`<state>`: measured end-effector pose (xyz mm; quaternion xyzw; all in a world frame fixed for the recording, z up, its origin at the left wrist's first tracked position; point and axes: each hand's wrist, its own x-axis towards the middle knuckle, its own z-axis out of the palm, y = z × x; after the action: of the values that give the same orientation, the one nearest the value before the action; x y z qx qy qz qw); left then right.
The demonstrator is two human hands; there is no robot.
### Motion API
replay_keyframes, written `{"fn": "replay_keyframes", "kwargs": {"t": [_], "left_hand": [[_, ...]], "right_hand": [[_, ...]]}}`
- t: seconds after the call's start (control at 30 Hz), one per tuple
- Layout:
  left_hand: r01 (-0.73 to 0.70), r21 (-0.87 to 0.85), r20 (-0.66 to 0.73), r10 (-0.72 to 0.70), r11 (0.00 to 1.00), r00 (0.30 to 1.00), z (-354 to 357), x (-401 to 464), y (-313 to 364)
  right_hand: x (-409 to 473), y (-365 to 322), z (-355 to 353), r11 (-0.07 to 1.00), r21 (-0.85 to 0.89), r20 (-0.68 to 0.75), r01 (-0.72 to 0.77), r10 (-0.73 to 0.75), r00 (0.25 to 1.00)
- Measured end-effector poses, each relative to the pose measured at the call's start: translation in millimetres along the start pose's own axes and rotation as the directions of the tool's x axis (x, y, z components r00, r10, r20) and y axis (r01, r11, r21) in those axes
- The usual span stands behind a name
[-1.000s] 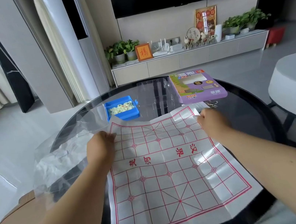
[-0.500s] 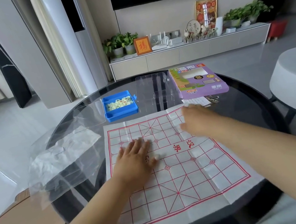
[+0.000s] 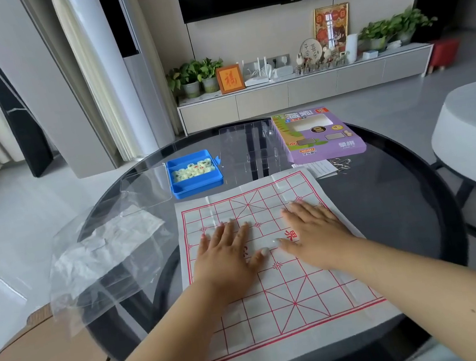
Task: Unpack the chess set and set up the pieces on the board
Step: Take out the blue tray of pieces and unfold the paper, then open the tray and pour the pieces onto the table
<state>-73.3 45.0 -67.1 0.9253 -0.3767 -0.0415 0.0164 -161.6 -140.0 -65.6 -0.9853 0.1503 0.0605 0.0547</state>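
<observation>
Both hands flat on the paper board (image 3: 278,267), spread across the near half of the round dark table (image 3: 392,218) with its front edge overhanging the near rim. Left hand (image 3: 226,254) pressed palm-down on the board's left-centre, fingers straight and splayed, gripping nothing. Right hand (image 3: 316,230) likewise palm-down just beside it toward the board's right edge, fingers extended, thumbs nearly touching, holding nothing. Creases visible across the sheet, red grid lines and characters partly covered by the palms. Blue tray (image 3: 195,173) just beyond the board's far left corner, with pale round chess pieces (image 3: 192,168) heaped in its far compartment. Clear plastic insert (image 3: 252,150) standing between tray and purple box (image 3: 318,133) at the far edge of the table. Folded white leaflet (image 3: 316,169) and small metal hooks (image 3: 340,163) near the board's far right corner, in front of the box. Crumpled clear plastic bag (image 3: 108,257) draped over the table's left edge, well apart from the left hand.
</observation>
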Motion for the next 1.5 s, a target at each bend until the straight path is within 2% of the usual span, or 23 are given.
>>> {"fn": "replay_keyframes", "kwargs": {"t": [0.57, 0.77, 0.97, 1.13, 1.23, 1.33, 1.43, 1.5], "left_hand": [[-0.008, -0.063, -0.022, 0.007, 0.998, 1.0, -3, -4, -2], [-0.004, -0.165, -0.125, -0.017, 0.986, 0.992, -21, 1, -18], [0.11, -0.377, -0.185, -0.191, 0.92, 0.964, -47, 18, -45], [0.188, -0.564, -0.18, -0.342, 0.804, 0.922, -58, 26, -67], [0.214, -0.708, -0.154, -0.443, 0.673, 0.883, -60, 32, -81], [0.209, -0.845, -0.099, -0.528, 0.492, 0.843, -58, 39, -92], [0.204, -0.959, 0.05, -0.594, 0.196, 0.803, -54, 46, -104], [0.209, -0.972, 0.098, -0.614, 0.111, 0.783, -48, 49, -113]], "right_hand": [[-1, -2, -2, 1.0, -0.006, 0.041, -0.015, 0.015, 0.999], [6, -20, -32, 0.993, 0.114, -0.021, -0.021, 0.023, 1.0], [45, -52, -62, 0.957, 0.29, -0.11, -0.009, 0.042, 0.993], [91, -78, -68, 0.937, 0.351, -0.174, -0.003, 0.068, 0.982], [122, -86, -62, 0.95, 0.31, -0.219, 0.027, 0.044, 0.975], [150, -92, -59, 0.955, 0.287, -0.242, 0.081, -0.01, 0.97], [170, -101, -59, 0.962, 0.248, -0.23, 0.112, -0.054, 0.972], [183, -109, -56, 0.976, 0.195, -0.203, 0.097, -0.057, 0.978]]}}
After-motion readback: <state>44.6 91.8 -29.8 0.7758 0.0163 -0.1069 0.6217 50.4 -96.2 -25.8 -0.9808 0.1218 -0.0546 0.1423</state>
